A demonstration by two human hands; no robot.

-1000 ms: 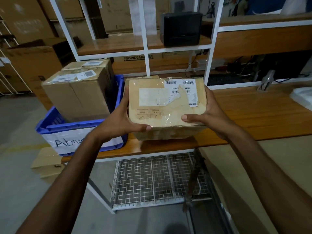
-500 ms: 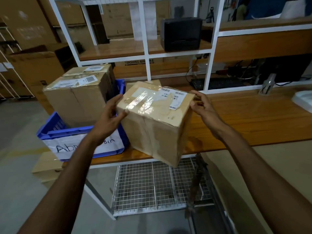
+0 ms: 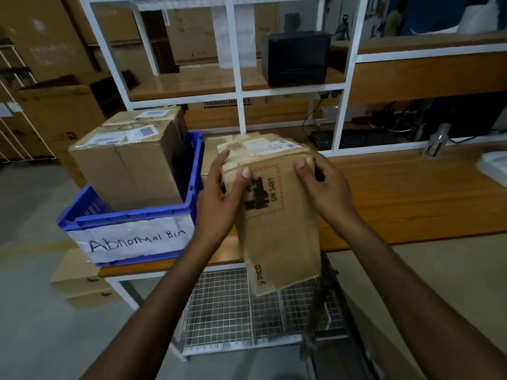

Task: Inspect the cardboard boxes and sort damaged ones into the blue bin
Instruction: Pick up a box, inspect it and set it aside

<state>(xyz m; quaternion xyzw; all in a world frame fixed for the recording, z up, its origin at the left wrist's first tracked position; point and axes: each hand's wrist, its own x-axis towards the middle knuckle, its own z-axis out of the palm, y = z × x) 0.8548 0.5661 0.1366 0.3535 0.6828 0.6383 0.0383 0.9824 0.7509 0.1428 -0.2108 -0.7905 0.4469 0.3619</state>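
Note:
I hold a brown cardboard box (image 3: 285, 234) upright in front of me, its printed side with a black mark and "UN 3481" facing me and its labelled, taped top tipped away. My left hand (image 3: 219, 198) grips its upper left edge, thumb on the printed face. My right hand (image 3: 323, 187) grips the upper right corner. The blue bin (image 3: 131, 218), labelled "Abnormal Bin", stands on the wooden bench to the left and holds two taped cardboard boxes (image 3: 129, 163). Another box (image 3: 211, 152) sits on the bench behind the held one, mostly hidden.
The wooden bench (image 3: 406, 193) stretches to the right. A white shelf frame (image 3: 241, 91) rises behind it, with a black device (image 3: 296, 57) on the shelf. A wire rack (image 3: 236, 311) sits under the bench. Large cartons stand at the far left.
The box has been turned in my hands: its labelled top now tips away and the printed side faces me. Both hands shifted to the upper corners.

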